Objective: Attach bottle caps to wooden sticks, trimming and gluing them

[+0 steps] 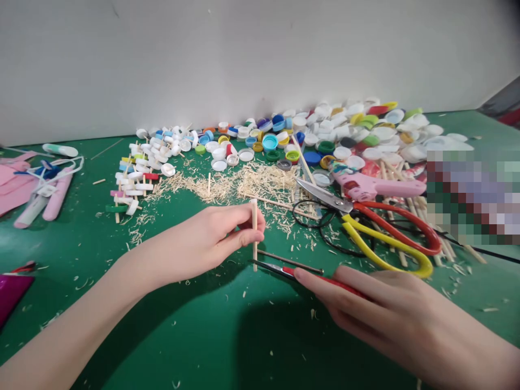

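My left hand [231, 233] pinches a short wooden stick [254, 244], held upright above the green table. In my right hand [377, 303] is a thin tool with a red handle [317, 275], probably a craft knife. Its dark tip touches or crosses the lower part of the stick. A thin dark rod [290, 261] lies just behind the tool. Beyond my left hand, pale wood shavings [215, 187] are spread over the table.
Large scissors [382, 233] with red and yellow handles lie at right beside a pink glue gun [377, 187]. Bottle caps [320, 130] heap along the wall. Caps threaded on sticks [136, 187] stand left. Pink tools [59, 195] lie far left.
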`<state>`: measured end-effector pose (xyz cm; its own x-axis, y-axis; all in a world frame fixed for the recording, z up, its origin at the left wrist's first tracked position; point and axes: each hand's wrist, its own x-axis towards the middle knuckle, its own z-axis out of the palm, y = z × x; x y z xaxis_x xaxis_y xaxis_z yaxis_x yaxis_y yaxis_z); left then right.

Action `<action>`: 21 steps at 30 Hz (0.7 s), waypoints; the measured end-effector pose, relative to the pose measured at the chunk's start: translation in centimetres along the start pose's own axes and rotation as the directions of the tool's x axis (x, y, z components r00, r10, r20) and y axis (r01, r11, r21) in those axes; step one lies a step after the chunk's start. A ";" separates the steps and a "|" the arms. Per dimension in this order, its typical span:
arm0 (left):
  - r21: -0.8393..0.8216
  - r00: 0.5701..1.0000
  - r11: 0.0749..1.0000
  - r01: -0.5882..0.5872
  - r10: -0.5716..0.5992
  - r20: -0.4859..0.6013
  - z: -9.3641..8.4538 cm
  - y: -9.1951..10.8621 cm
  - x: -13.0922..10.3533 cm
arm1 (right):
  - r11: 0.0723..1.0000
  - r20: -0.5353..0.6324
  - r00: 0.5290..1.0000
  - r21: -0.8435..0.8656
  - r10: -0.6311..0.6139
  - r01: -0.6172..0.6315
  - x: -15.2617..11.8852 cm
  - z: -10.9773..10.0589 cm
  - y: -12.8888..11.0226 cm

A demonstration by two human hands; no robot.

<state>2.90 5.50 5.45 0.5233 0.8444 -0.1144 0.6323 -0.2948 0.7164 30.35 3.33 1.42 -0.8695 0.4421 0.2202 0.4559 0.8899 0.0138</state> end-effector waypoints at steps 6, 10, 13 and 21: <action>0.004 1.000 1.000 0.015 -0.015 0.000 0.0 0.0 0.1 | 1.000 -0.039 0.999 -0.003 -0.025 0.025 -0.1 0.2 -0.5; -0.007 0.999 0.999 0.033 -0.033 0.008 0.0 0.1 0.1 | 0.999 -0.050 0.999 0.034 -0.013 0.015 -0.1 0.1 -0.7; -0.014 0.998 0.998 0.057 -0.057 0.017 -0.1 0.1 0.0 | 0.999 -0.037 0.999 0.038 -0.003 0.004 -0.1 0.1 -0.7; -0.050 0.997 0.996 0.076 -0.074 0.030 0.0 0.7 0.0 | 0.999 -0.012 1.000 -0.031 0.024 -0.024 -0.5 0.9 -0.8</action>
<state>3.34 5.32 5.98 0.4921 0.8500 -0.1882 0.6410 -0.2075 0.7390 30.25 2.50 0.44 -0.8560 0.4618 0.2322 0.4825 0.8750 0.0384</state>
